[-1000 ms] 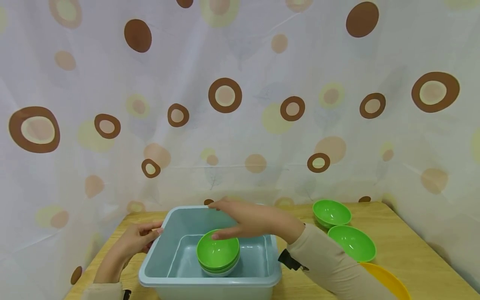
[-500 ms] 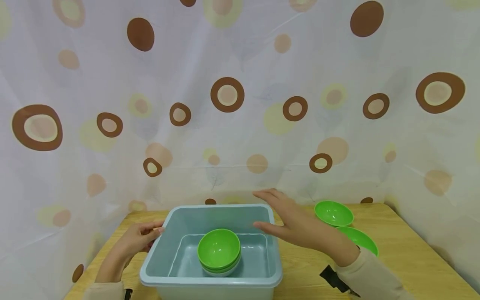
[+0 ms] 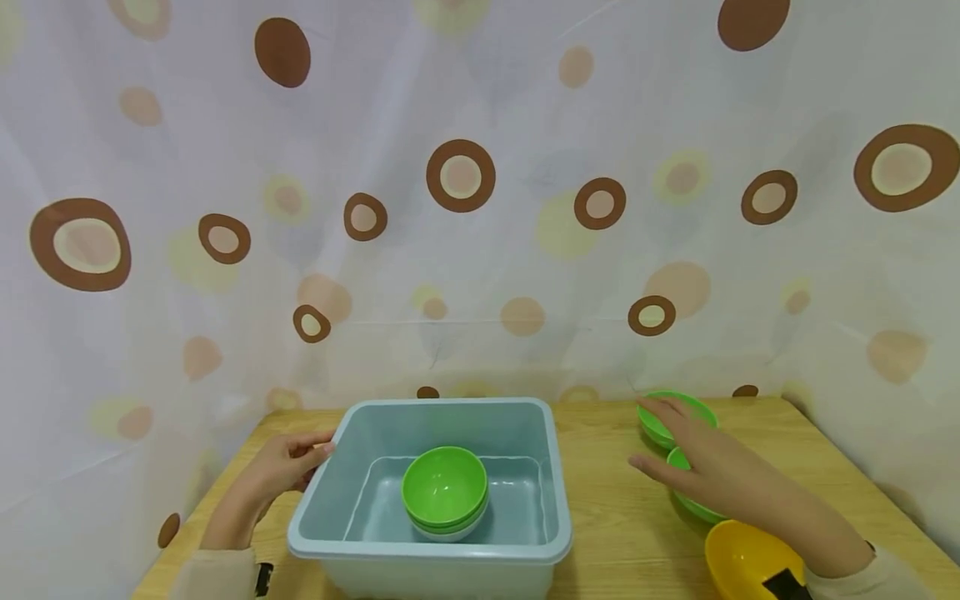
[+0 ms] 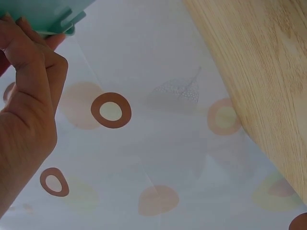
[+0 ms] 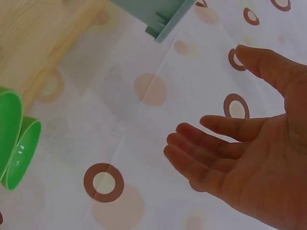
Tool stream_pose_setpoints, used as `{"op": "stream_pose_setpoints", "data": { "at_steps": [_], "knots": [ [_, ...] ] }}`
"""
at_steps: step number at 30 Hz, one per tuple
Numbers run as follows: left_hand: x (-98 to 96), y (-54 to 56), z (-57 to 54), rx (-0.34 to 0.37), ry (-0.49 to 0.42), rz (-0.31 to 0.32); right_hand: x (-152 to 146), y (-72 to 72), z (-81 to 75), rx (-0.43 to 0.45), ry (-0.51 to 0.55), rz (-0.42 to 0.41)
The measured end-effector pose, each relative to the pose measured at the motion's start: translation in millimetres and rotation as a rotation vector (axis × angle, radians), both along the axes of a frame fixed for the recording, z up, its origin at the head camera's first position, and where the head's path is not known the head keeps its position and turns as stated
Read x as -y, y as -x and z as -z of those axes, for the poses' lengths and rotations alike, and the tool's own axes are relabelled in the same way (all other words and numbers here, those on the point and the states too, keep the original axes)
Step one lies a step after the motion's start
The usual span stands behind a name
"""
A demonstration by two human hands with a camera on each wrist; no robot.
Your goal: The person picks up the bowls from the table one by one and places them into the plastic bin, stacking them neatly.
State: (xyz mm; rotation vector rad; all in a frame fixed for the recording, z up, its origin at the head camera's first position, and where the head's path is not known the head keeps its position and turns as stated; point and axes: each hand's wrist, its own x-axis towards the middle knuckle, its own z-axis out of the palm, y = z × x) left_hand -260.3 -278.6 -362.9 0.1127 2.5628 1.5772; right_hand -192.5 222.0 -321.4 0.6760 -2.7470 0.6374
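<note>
Right grip (image 3: 720, 475) spread wide, left grip (image 3: 277, 471) on the blue basin (image 3: 427, 550)

Nothing lies in the right grip: its fingers are extended and the thumb stands well apart from them. In the head view it hides part of two loose green bowls, the far bowl (image 3: 702, 411) showing behind the fingers and the near bowl (image 3: 693, 505) behind the palm. That relation seems the one that counts. Both bowls are on the desk (image 3: 607, 517), to the right of the basin, and the right hand is much the nearer to them. The right wrist view shows a gap between fingers and bowls; the hand's height over the desk I cannot tell. Round as they are, the bowls have no long axis.

Closer to the person sits a yellow bowl (image 3: 735, 557), partly covered by a black strap (image 3: 786, 585).

Farther left, stacked bowls (image 3: 445, 487) stand inside the basin, green above, something pale beneath. The left grip is narrow, curled about the basin's left rim. Behind everything hangs a spotted sheet (image 3: 390, 350).
</note>
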Motion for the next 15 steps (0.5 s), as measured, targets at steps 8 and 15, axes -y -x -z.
{"op": "stream_pose_setpoints", "data": {
  "at_steps": [8,15],
  "knots": [
    [2.5,-1.5,-2.4,0.004,0.003,0.012,-39.2,-3.2,30.6,0.012,-0.144,0.103],
    [1.7,-4.8,-2.7,0.015,0.009,-0.009,-61.1,-5.9,49.8,0.079,-0.209,0.169]
  ]
}}
